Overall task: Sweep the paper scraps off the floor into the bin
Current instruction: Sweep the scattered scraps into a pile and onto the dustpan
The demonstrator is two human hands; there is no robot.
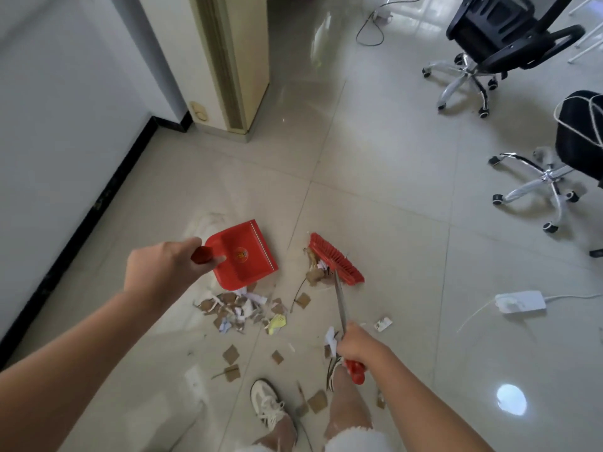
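My left hand (160, 272) grips the handle of a red dustpan (243, 256), which sits low over the tiled floor with its mouth toward a pile of brown and white paper scraps (241, 309). My right hand (359, 349) holds the metal shaft of a red broom (336, 262) by its red grip. The broom head rests on the floor to the right of the dustpan, with a clump of scraps (316, 270) against its bristles. More loose scraps (230, 355) lie nearer my feet. No bin is in view.
My white shoe (266, 402) stands among the scraps. A white power strip (520, 301) with cables lies on the floor at right. Two black wheeled office chairs (489, 40) (554, 177) stand at upper right. A cream cabinet (228, 60) and white wall are at upper left.
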